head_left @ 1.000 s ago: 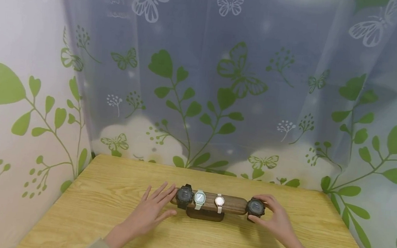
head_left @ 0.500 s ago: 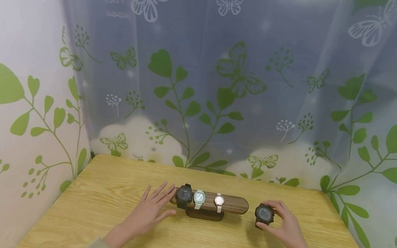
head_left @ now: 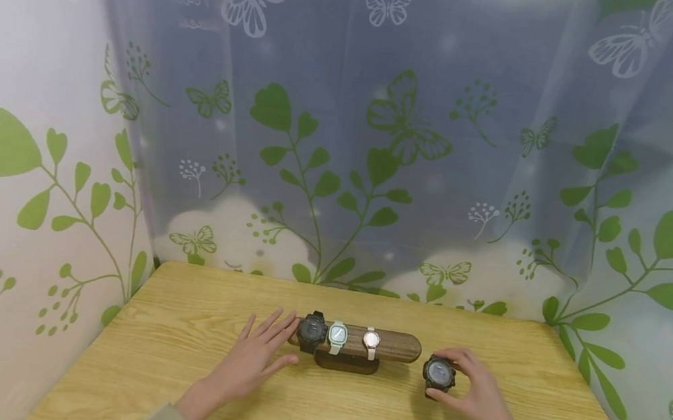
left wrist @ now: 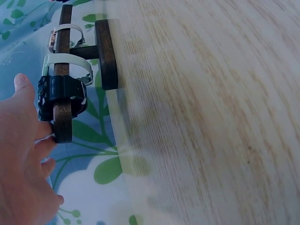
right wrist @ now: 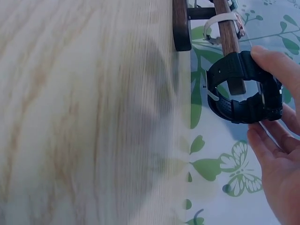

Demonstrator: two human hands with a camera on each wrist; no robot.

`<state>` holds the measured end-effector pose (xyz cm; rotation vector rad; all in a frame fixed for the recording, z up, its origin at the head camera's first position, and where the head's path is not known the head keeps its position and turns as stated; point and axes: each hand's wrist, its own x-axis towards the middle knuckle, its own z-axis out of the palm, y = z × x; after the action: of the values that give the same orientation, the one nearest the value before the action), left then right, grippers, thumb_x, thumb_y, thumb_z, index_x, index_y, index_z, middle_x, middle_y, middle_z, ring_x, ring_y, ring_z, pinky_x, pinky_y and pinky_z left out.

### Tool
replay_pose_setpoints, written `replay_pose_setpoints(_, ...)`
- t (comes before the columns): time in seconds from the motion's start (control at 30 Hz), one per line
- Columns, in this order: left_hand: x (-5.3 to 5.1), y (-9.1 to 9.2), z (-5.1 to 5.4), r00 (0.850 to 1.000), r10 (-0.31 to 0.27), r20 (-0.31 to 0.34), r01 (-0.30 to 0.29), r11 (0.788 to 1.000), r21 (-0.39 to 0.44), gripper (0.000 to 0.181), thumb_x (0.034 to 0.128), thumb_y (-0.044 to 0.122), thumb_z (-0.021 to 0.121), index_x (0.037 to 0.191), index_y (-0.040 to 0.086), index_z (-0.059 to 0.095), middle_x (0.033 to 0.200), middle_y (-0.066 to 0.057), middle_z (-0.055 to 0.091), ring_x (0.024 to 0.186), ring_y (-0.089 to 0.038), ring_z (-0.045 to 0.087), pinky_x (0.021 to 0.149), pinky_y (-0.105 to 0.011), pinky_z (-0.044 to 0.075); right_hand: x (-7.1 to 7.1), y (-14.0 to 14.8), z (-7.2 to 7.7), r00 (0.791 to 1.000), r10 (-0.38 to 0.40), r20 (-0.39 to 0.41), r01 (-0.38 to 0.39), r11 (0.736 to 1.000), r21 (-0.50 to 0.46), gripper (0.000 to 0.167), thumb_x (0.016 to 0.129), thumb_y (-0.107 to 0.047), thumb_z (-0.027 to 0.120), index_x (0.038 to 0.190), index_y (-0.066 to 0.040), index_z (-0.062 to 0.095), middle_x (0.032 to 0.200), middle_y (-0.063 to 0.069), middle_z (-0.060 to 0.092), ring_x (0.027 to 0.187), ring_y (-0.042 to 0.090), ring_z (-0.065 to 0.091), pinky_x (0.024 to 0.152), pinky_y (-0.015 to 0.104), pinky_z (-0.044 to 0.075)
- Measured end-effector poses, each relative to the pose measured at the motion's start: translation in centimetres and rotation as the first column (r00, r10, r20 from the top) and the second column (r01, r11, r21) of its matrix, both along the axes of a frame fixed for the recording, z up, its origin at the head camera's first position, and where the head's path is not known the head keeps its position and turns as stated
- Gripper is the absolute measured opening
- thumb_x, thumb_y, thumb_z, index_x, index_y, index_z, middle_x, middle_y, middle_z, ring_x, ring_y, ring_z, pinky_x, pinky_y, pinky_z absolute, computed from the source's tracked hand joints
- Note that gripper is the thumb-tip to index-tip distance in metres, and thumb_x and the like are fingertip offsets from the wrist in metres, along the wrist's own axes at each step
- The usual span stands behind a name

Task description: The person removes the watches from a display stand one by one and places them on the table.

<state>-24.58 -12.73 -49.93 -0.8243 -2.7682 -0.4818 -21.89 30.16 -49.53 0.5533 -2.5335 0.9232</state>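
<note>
A dark wooden watch stand (head_left: 402,347) with a rounded bar on a short base carries three watches: a black one (head_left: 313,329) at the left end, a mint-green one (head_left: 338,334) beside it, and a small one with a pale strap (head_left: 371,340) past the middle. My left hand (head_left: 245,360) has its fingers spread, the fingertips at the bar's left end. In my right hand (head_left: 477,392) a second black watch (head_left: 439,373) is pinched between thumb and fingers, apart from the bar's right end. Its buckled strap forms a closed loop in the right wrist view (right wrist: 232,63).
The light wooden table (head_left: 292,415) extends around the stand. Behind it hangs a curtain (head_left: 340,170) printed with green leaves and butterflies, and similar patterned sheets close off both sides.
The right hand has drawn the black watch away from the bar's right end, first rightward, then slightly back left and nearer. The left hand and the stand have stayed put.
</note>
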Motion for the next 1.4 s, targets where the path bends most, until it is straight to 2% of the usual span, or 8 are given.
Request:
replay_pose_setpoints(0.2, 0.0, 0.0, -0.1, 1.0, 0.002, 0.002, -0.002, 1.0, 0.002, 0.071, 0.1026, 0.052, 0.05, 0.159, 0.012, 0.033, 0.166, -0.002, 0.024, 0.155, -0.029, 0.019, 0.122, -0.064, 0.006, 0.3, -0.8, -0.3, 0.999, 0.033, -0.02, -0.033, 0.999, 0.02, 0.06, 0.069, -0.025, 0.095, 0.122, -0.012, 0.069, 0.115, -0.005, 0.065, 0.104, 0.01, 0.063, 0.083, 0.046, 0.061)
replay_pose_setpoints(0.33, 0.0, -0.1, 0.0, 1.0, 0.003, -0.001, -0.003, 1.0, 0.001, 0.071, 0.1026, 0.052, 0.05, 0.159, 0.012, 0.033, 0.166, -0.001, 0.023, 0.155, -0.03, 0.019, 0.122, -0.064, 0.007, 0.3, -1.3, -0.6, 0.998, 0.061, -0.032, -0.06, 0.998, 0.03, 0.061, 0.066, -0.021, 0.096, 0.121, -0.011, 0.069, 0.114, -0.005, 0.064, 0.103, 0.012, 0.064, 0.082, 0.043, 0.061)
replay_pose_setpoints(0.5, 0.0, -0.1, 0.0, 1.0, -0.002, -0.005, 0.002, 1.0, 0.004, 0.071, 0.1026, 0.052, 0.05, 0.159, 0.011, 0.033, 0.166, -0.001, 0.023, 0.154, -0.031, 0.02, 0.121, -0.065, 0.007, 0.2, -2.0, -0.8, 0.996, 0.069, -0.052, -0.066, 0.995, 0.071, 0.063, 0.063, -0.019, 0.098, 0.119, -0.015, 0.07, 0.115, -0.007, 0.065, 0.103, 0.014, 0.064, 0.084, 0.044, 0.061)
replay_pose_setpoints(0.8, 0.1, 0.0, 0.1, 1.0, -0.005, -0.018, 0.005, 1.0, 0.001, 0.071, 0.1027, 0.051, 0.05, 0.159, 0.011, 0.033, 0.166, -0.001, 0.023, 0.154, -0.03, 0.021, 0.121, -0.067, 0.013, 0.5, -3.9, -0.3, 0.994, 0.111, 0.019, -0.112, 0.988, 0.106, 0.061, 0.068, -0.024, 0.096, 0.122, -0.016, 0.069, 0.118, -0.006, 0.064, 0.107, 0.023, 0.065, 0.088, 0.053, 0.058)
replay_pose_setpoints(0.97, 0.2, 0.0, 0.1, 1.0, -0.005, -0.025, 0.005, 1.0, -0.001, 0.071, 0.1027, 0.051, 0.05, 0.159, 0.011, 0.034, 0.166, -0.001, 0.024, 0.154, -0.031, 0.021, 0.12, -0.067, 0.013, 0.4, -4.8, -0.3, 0.987, 0.161, 0.006, -0.16, 0.978, 0.131, 0.061, 0.069, -0.025, 0.095, 0.123, -0.018, 0.068, 0.119, -0.005, 0.064, 0.107, 0.023, 0.065, 0.088, 0.051, 0.058)
replay_pose_setpoints(1.2, 0.1, 0.0, 0.1, 1.0, -0.003, -0.016, 0.003, 1.0, 0.003, 0.071, 0.1026, 0.05, 0.052, 0.159, 0.012, 0.033, 0.166, -0.001, 0.023, 0.154, -0.03, 0.02, 0.121, -0.066, 0.011, 0.2, -6.0, -0.5, 0.974, 0.227, -0.007, -0.222, 0.958, 0.184, 0.06, 0.071, -0.028, 0.094, 0.123, -0.013, 0.067, 0.119, -0.004, 0.062, 0.105, 0.021, 0.064, 0.087, 0.046, 0.059)
replay_pose_setpoints(1.4, 0.1, 0.0, 0.1, 1.0, 0.0, -0.014, 0.0, 1.0, -0.002, 0.071, 0.1028, 0.052, 0.05, 0.159, 0.013, 0.033, 0.166, 0.0, 0.022, 0.155, -0.029, 0.02, 0.121, -0.064, 0.009, 0.2, -7.1, -0.8, 0.963, 0.267, -0.033, -0.25, 0.934, 0.256, 0.06, 0.07, -0.028, 0.094, 0.121, -0.013, 0.067, 0.117, -0.003, 0.061, 0.103, 0.019, 0.063, 0.086, 0.043, 0.059)
